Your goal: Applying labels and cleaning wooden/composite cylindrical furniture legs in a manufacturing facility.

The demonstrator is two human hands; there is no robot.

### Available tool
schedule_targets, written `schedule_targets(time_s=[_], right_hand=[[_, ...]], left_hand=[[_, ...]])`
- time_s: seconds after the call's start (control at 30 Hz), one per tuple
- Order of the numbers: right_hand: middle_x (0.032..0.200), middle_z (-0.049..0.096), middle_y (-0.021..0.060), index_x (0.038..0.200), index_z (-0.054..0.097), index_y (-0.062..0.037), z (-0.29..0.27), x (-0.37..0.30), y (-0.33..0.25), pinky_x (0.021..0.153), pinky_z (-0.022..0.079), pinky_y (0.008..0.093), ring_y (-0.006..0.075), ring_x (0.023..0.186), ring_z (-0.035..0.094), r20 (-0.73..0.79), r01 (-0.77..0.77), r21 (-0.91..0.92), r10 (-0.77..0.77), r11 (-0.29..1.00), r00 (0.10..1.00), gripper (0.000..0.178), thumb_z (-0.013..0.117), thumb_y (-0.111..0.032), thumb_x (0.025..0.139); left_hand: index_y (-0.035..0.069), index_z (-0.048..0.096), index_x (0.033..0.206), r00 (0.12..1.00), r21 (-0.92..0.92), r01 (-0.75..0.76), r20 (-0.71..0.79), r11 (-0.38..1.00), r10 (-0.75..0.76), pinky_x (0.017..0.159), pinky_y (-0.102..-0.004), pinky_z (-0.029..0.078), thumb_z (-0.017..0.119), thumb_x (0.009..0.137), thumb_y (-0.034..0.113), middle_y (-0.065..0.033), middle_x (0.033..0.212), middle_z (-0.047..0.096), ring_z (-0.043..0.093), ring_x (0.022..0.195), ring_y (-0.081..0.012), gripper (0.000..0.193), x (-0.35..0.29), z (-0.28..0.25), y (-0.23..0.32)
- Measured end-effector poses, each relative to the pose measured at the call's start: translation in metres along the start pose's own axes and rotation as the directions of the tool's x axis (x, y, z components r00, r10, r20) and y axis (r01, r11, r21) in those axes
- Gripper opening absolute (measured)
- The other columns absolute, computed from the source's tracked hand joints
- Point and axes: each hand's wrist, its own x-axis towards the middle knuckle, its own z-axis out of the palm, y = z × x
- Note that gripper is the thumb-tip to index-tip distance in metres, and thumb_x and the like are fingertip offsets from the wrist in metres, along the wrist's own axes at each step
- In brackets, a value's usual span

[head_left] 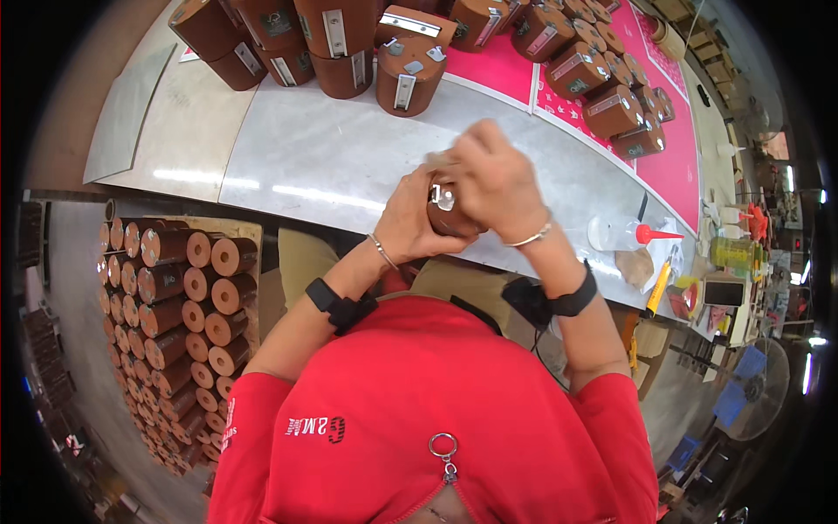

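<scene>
My left hand (406, 214) wraps around a brown cylinder (445, 220) and holds it over the near edge of the metal-topped table (305, 144). A small shiny metal piece shows on the cylinder's side. Above it, my right hand (502, 179) is closed with its fingers bent at the cylinder's upper end, slightly blurred by motion. Something pale seems to be at those fingertips, but I cannot make out what. On the table beyond my hands stands a similar brown cylinder (410, 77) with a metal strip and shiny patches.
Stacked brown cylinders (336, 44) line the far left. More cylinders (611, 109) lie on a pink sheet (497, 74) at the far right. To the right are a clear bottle with a red nozzle (615, 234) and a yellow cutter (659, 288). Cylinders with holes (175, 306) fill a pallet at lower left.
</scene>
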Motion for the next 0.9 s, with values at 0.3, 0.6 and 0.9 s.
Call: schedule_targets(time_s=[0.3,0.6,0.9], right_hand=[[0.082,0.051,0.0116,0.086,0.058,-0.0066,0.004,-0.016,-0.010,0.055,0.048,0.0369,0.0296,0.066,0.057,0.018,0.193,0.156,-0.198,0.969,0.980,0.016,0.060,0.000,0.072],[0.080,0.051,0.0117,0.081,0.058,-0.0061,-0.021,-0.039,-0.009,0.052,0.049,0.0365,0.0283,0.060,0.057,-0.094,0.149,0.156,-0.135,0.977,0.986,0.008,0.062,-0.004,0.075],[0.080,0.053,0.0125,0.080,0.059,-0.0070,0.025,-0.049,0.083,0.059,0.049,0.0391,0.0307,0.068,0.056,-0.100,-0.114,0.039,0.117,0.993,0.988,0.004,0.062,-0.008,0.077]], left_hand=[[0.003,0.041,0.129,0.998,-0.074,0.043,0.045,0.996,-0.040,0.090,-0.0404,0.044,0.085,0.056,0.035,-0.0158,0.116,0.054,0.053,0.106,-0.0330,0.092,-0.001,0.005,-0.009],[0.003,0.042,0.128,0.996,-0.079,0.040,-0.072,0.996,-0.046,0.089,-0.0411,0.043,0.085,0.053,0.033,-0.0162,0.115,0.054,0.054,0.103,-0.0351,0.091,-0.003,0.003,0.001],[0.001,0.039,0.130,0.991,-0.052,0.135,-0.013,0.990,-0.136,0.093,-0.0425,0.043,0.087,0.056,0.033,-0.0178,0.117,0.054,0.054,0.108,-0.0353,0.094,-0.002,0.003,0.005]])
